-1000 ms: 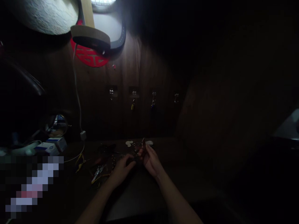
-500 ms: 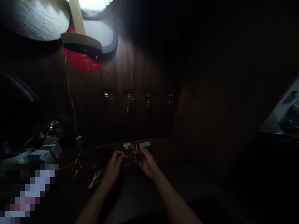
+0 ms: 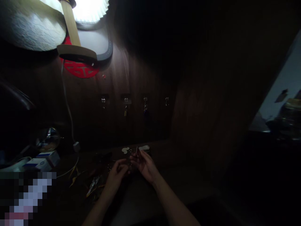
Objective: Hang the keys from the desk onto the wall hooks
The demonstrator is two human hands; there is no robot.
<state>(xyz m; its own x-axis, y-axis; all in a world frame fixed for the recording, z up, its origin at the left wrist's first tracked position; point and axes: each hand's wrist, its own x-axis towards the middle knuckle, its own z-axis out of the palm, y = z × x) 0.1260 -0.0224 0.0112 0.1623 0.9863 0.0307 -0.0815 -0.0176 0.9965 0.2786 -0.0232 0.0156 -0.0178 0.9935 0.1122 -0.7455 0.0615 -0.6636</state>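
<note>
**Slender piece (image 3: 137,150) pinched upright in the right hand (image 3: 147,167)**

The slender piece rises from the fingertips of the right hand, just above the back part of the dark desk (image 3: 138,202). The thumb and fingers close narrowly on its lower part, leaving the upper end free. The left hand (image 3: 117,172) is near it, fingers curled and thumb almost meeting them; whether it grips anything small is too dark to tell.

The piece looks light, since fingertips alone carry it, and probably stiff, as it stands straight without drooping. Its material cannot be made out, so how slippery or fragile it may be is uncertain. A part so thin would likely twist under a loose pinch; the best hold is low down, thumb against fingertips, with only mild pressure.

Just behind the hands lie a pale three-lobed piece (image 3: 125,150) and a white oblong object (image 3: 144,147), the latter close to the right fingertips. A pliers-like tool (image 3: 94,184) rests on the desk to the left of the left hand. The lit lamp (image 3: 90,11) leaves the area around the hands dim.
</note>
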